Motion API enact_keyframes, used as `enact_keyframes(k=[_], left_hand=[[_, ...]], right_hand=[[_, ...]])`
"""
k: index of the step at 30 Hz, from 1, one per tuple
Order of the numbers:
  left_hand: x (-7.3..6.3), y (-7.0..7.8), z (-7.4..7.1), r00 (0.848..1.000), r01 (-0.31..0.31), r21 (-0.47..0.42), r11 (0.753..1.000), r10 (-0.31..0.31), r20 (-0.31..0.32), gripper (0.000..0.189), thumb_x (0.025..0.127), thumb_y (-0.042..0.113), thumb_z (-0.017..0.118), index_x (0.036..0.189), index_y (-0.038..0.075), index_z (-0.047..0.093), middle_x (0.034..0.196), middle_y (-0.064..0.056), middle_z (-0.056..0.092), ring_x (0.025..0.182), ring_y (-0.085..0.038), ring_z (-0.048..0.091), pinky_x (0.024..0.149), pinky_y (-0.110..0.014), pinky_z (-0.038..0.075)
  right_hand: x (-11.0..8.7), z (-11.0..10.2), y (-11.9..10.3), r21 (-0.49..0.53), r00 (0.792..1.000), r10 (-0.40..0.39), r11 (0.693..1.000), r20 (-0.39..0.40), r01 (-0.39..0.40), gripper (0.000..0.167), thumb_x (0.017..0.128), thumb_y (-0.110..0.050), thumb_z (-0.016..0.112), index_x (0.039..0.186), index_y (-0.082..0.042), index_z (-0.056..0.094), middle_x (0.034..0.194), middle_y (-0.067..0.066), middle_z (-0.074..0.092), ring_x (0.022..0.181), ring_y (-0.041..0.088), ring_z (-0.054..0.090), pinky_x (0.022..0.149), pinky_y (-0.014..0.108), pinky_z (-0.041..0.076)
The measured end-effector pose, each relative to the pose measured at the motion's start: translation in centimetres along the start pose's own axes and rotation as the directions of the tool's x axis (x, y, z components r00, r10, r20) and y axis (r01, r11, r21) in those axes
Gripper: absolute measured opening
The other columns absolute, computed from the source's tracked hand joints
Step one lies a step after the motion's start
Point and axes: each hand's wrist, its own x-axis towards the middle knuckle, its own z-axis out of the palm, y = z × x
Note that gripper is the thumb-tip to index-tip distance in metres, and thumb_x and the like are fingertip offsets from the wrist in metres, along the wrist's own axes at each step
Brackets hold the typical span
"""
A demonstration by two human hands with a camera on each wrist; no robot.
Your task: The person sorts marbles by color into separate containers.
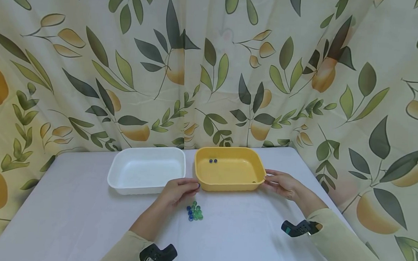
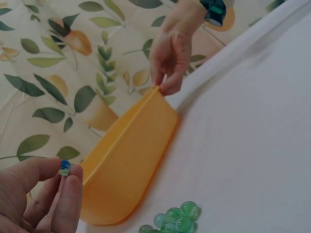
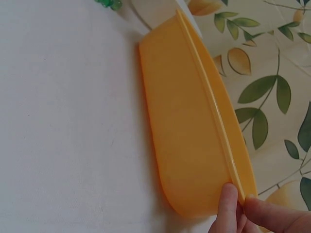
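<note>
My left hand (image 1: 178, 191) pinches a blue marble (image 2: 64, 167) between thumb and fingertips, right by the near left corner of a yellow tub (image 1: 227, 187). On the tub's right side, my right hand (image 1: 284, 184) grips the rim, its thumb and fingers around the edge in the right wrist view. Inside the tub lie two dark marbles (image 1: 213, 161) toward the back left and another small dark marble (image 1: 254, 182) at the front right. Just below my left hand, a cluster of green marbles (image 1: 197, 212) and blue marbles (image 1: 190, 213) sits on the cloth.
A white tub (image 1: 137, 190) stands left of the yellow one, a narrow gap between them. A white cloth (image 1: 240, 235) covers the table. Behind it hangs a curtain (image 1: 217, 104) printed with leaves and fruit, close to the table's back edge.
</note>
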Motion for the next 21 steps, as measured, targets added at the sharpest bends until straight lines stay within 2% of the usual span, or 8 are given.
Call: enact_keyframes(k=[6,12,17,21], left_hand=[[0.5,1.3,0.4,1.0,-0.016,-0.045,0.999,0.016,-0.017,0.036,0.089,0.012,0.073,0.123,0.0,0.065,0.104,-0.009,0.074,0.096,-0.019,0.072,0.085,-0.025,0.058],[1.3,2.2,0.8,0.999,-0.027,-0.043,0.999,0.026,-0.036,0.03,0.088,0.01,0.073,0.117,0.002,0.068,0.101,-0.009,0.074,0.087,-0.014,0.073,0.094,-0.032,0.055],[1.8,2.9,1.3,0.998,-0.037,-0.019,0.999,0.036,-0.05,0.028,0.087,0.01,0.075,0.114,0.003,0.07,0.101,-0.009,0.074,0.087,-0.014,0.072,0.093,-0.032,0.056],[2.3,3.6,1.7,0.997,-0.034,0.008,0.999,0.035,-0.066,0.028,0.086,0.012,0.076,0.113,0.003,0.071,0.104,-0.01,0.074,0.088,-0.015,0.072,0.086,-0.027,0.058]], right_hand=[[0.0,0.0,0.0,-0.006,1.0,-0.004,1.0,-0.001,0.004,0.073,0.099,-0.002,0.055,0.158,-0.007,0.013,0.14,0.017,0.045,0.099,0.018,0.069,0.096,0.027,0.053],[0.0,0.1,0.0,-0.009,1.0,-0.005,1.0,-0.006,0.005,0.072,0.099,-0.002,0.055,0.158,-0.007,0.013,0.149,0.019,0.037,0.102,0.018,0.068,0.097,0.027,0.052],[0.0,0.0,0.0,-0.008,1.0,-0.005,1.0,-0.002,0.005,0.072,0.099,-0.002,0.055,0.158,-0.007,0.013,0.149,0.019,0.036,0.102,0.018,0.068,0.098,0.027,0.052],[0.0,0.0,0.0,-0.004,1.0,-0.005,1.0,0.003,0.005,0.073,0.099,-0.002,0.055,0.158,-0.007,0.012,0.146,0.019,0.038,0.1,0.018,0.068,0.097,0.027,0.052]])
